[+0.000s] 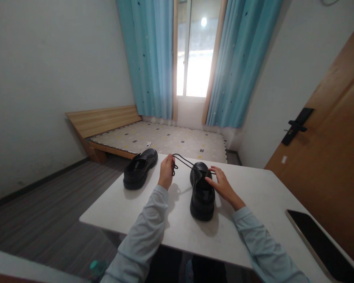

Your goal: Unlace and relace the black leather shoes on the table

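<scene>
Far left, a wooden bed (165, 135) stood behind the white table (253, 188). On the table's far left, the first black shoe (137, 175) sat upright, toe pointing far and right, apart from both hands. Next right, the left hand (166, 173) was closed, pinching a black lace (185, 159) above the tabletop; loose loops hung by its fingers, and two strands ran right to the second shoe. That second black shoe (201, 206) stood upright near the table's middle, toe far, heel near, opening up. Right of it, the right hand (222, 185) had its thumb by the shoe's opening and fingers near the lace at the far right side; couldn't tell if it gripped any lace. Near right, a dark flat device (318, 243) lay along the table edge; door (336, 165) beyond, far right.
</scene>
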Demonstrator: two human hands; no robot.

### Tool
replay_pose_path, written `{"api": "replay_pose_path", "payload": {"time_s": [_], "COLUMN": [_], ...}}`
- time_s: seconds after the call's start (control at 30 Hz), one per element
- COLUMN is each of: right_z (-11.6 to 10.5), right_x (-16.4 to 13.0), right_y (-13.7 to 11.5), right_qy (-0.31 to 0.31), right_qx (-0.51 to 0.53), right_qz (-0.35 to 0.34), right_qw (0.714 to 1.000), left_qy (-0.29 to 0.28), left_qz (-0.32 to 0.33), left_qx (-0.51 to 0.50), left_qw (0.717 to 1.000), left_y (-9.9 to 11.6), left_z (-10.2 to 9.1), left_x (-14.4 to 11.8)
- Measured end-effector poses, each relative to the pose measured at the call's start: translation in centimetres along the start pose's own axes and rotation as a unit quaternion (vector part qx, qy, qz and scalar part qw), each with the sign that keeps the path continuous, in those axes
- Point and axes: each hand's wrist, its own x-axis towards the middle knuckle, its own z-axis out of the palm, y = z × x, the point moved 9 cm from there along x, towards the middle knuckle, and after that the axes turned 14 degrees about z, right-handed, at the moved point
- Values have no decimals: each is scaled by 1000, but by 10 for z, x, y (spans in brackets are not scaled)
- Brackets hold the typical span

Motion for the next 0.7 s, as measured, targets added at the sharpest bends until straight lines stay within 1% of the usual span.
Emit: {"api": "replay_pose_path", "payload": {"time_s": [0.13, 0.2, 0.3, 0.47, 0.7], "right_z": [-1, -1, -2, -1, -1], "right_x": [0, 0, -1, -1, -1], "right_y": [1, 1, 1, 1, 3], "right_qy": [2, 4, 10, 12, 10], "right_qx": [-2, 0, 5, 5, 4], "right_qz": [-1, -4, -10, -8, -2], "right_qw": [1000, 1000, 1000, 1000, 1000], "left_qy": [83, 108, 132, 174, 235], "left_qz": [-11, -9, -6, 18, 61], "left_qx": [-109, -149, -192, -214, -215], "left_qw": [991, 983, 972, 961, 946], "left_y": [-2, -1, 2, 6, 7], "left_z": [-10, -12, -14, -25, -48], "left_x": [4, 5, 6, 7, 9]}}
